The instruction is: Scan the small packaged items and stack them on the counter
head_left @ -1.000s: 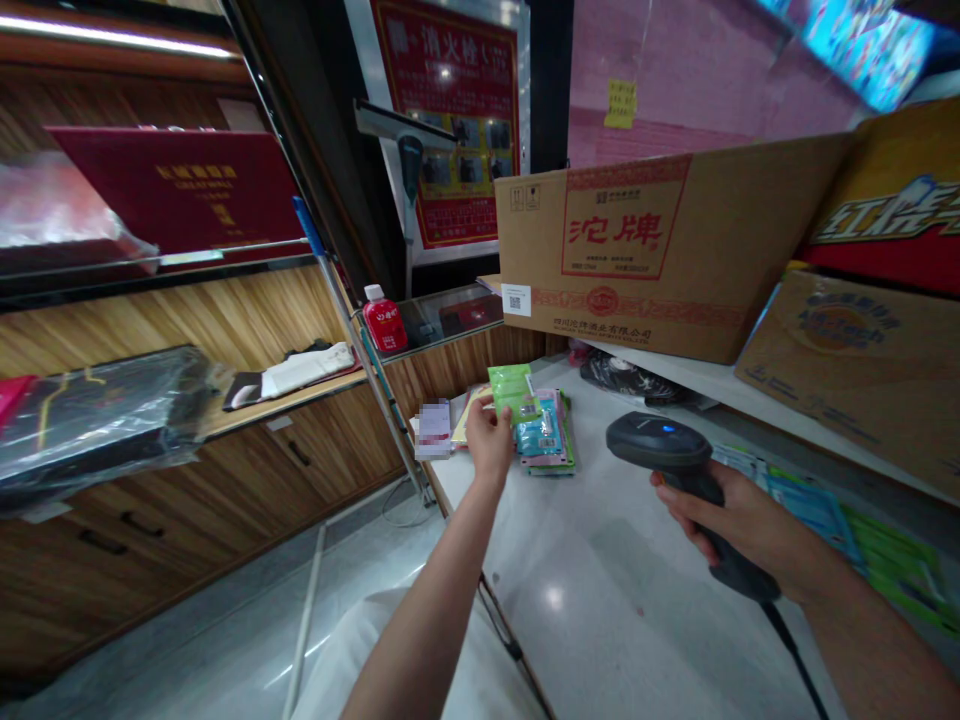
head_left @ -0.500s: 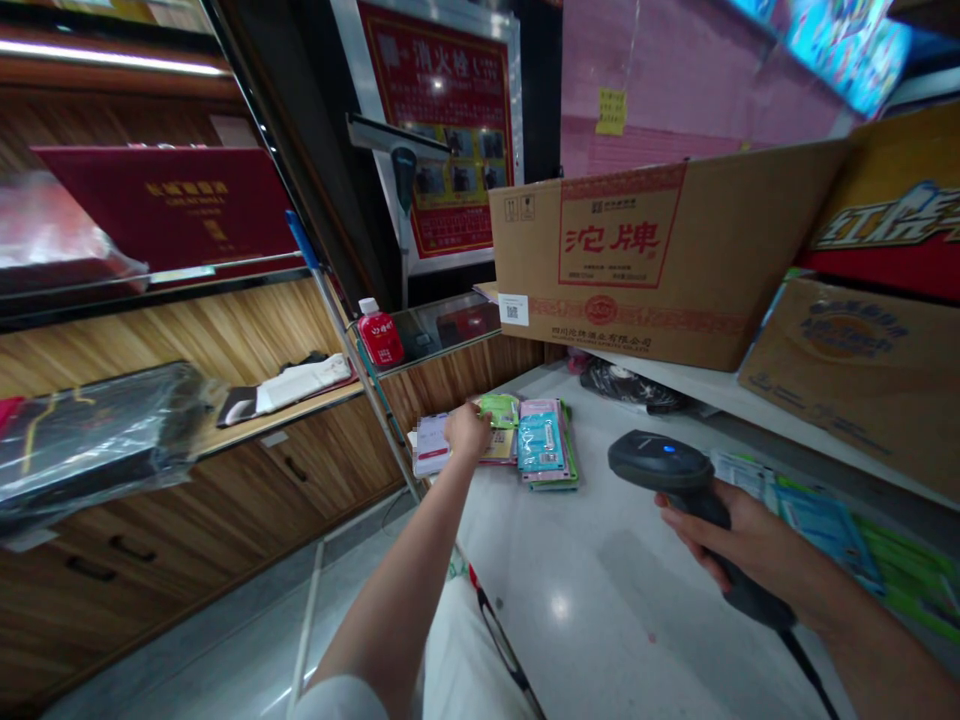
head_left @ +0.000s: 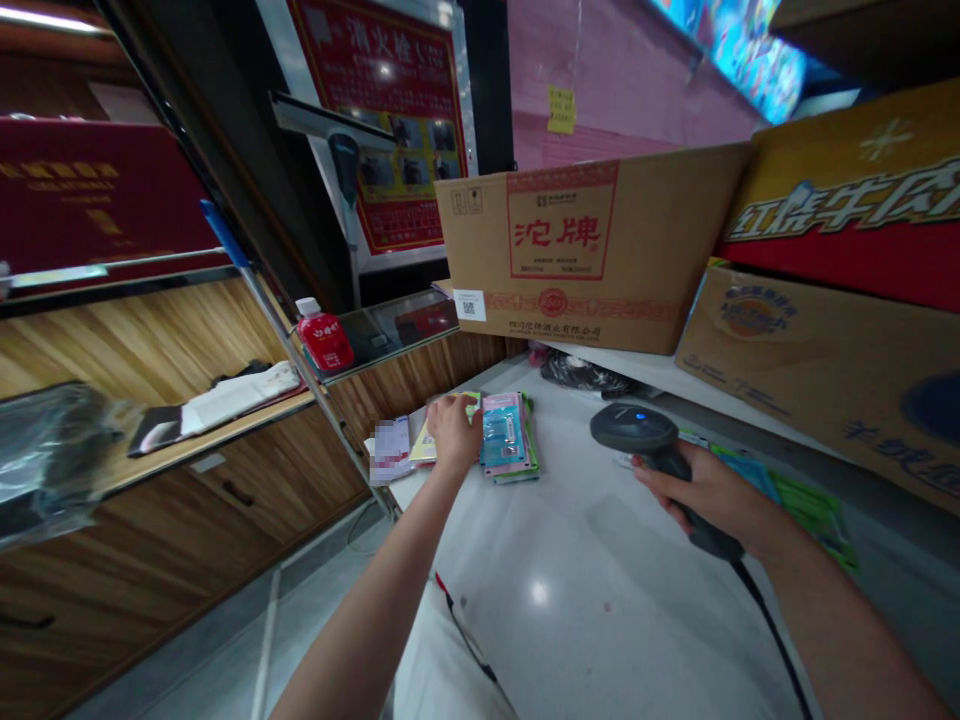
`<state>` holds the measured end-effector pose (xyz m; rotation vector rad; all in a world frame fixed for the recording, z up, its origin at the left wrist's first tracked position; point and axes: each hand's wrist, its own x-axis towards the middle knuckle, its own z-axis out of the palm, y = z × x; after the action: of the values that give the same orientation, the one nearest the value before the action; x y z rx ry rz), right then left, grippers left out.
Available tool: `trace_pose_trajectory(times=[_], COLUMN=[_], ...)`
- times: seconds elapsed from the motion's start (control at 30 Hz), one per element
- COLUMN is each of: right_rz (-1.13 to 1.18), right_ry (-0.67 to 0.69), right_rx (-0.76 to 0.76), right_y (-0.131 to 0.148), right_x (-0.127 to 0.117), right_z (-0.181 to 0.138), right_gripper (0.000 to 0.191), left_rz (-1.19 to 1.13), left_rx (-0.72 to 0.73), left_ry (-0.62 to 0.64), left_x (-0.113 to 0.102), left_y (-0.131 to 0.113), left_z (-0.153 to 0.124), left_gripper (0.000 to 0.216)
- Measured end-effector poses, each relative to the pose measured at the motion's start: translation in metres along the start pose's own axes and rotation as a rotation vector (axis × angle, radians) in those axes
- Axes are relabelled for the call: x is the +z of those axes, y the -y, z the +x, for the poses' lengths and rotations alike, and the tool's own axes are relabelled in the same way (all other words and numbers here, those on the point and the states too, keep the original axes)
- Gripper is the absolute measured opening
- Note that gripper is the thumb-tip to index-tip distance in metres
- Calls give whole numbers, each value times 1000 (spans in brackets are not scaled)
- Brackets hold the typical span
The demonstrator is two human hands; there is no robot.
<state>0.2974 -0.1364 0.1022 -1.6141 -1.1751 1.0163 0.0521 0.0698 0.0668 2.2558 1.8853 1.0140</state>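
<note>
In the head view, my right hand is wrapped round the handle of a dark barcode scanner, held above the white counter. A small blue light shows on the scanner's top. My left hand is over the small packets at the counter's far left, thumb and fingers apart. Partly beneath it lies a yellow-green packet. The thumb is close to a stack of packets with a blue one on top; whether it touches is unclear. White-and-purple papers lie left of the hand.
A large cardboard carton stands on a ledge behind the counter. More cartons are stacked at right, with green and blue packets below. A red bottle stands on the left shelf, beside a squeegee pole.
My left hand has shifted right over the packets, toward the blue-topped stack, and its fingers have spread. The view has turned right. My right hand still holds the scanner.
</note>
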Motion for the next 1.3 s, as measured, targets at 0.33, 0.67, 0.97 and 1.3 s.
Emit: trace_pose_trajectory(times=[0.33,0.67,0.97,1.3], right_rz=[-41,-9,-3,-15], right_ry=[-215,-175,-175,-166], right_rx=[-26,-42,-48,-46], right_y=[-29,-41,-37,-31], right_x=[-82,-90,-87,-77], right_z=[-4,0,3,2], right_gripper=[42,41,40,39], left_rz=[-247,-162,-77,-456], left_rx=[309,177,2,-108], left_ry=[186,489,516,460], left_x=[39,109,117,112], left_y=[-93,-162,-182,-158], left_z=[-53,-87,-83,-79], left_gripper=[20,25,45,40])
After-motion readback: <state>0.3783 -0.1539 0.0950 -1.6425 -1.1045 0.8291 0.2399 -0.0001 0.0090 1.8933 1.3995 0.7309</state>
